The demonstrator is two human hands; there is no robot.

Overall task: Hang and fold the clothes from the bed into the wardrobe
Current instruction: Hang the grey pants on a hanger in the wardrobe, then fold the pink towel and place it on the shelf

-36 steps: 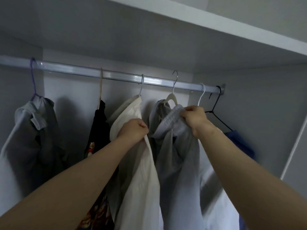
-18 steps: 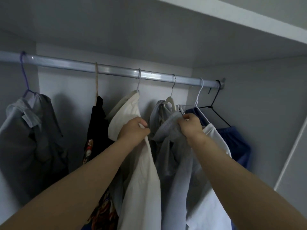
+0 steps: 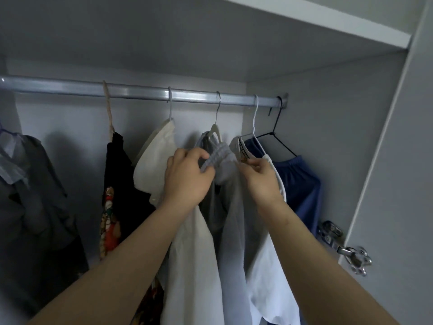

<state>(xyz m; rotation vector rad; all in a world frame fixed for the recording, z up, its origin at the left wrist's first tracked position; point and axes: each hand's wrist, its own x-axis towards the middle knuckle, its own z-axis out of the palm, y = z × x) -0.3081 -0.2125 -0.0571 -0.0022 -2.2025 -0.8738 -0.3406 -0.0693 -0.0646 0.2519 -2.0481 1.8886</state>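
Both my hands are up at the rail (image 3: 140,92), working the grey garment (image 3: 225,181) on its pale hanger (image 3: 214,131). My left hand (image 3: 187,177) curls round the ribbed waistband (image 3: 216,156), fingers hooked over its edge. My right hand (image 3: 260,178) pinches the same band's right end, just beside the white shirt (image 3: 269,266). The cream shirt (image 3: 157,165) hangs touching my left wrist; the blue garment (image 3: 300,184) sits behind the white shirt, near the side wall (image 3: 328,137). Things are tight here, hangers close together. More open rail shows between the dark patterned garment (image 3: 117,184) and the grey jacket (image 3: 35,184) far left. A door hinge (image 3: 344,247) sticks out at the wardrobe's right edge.
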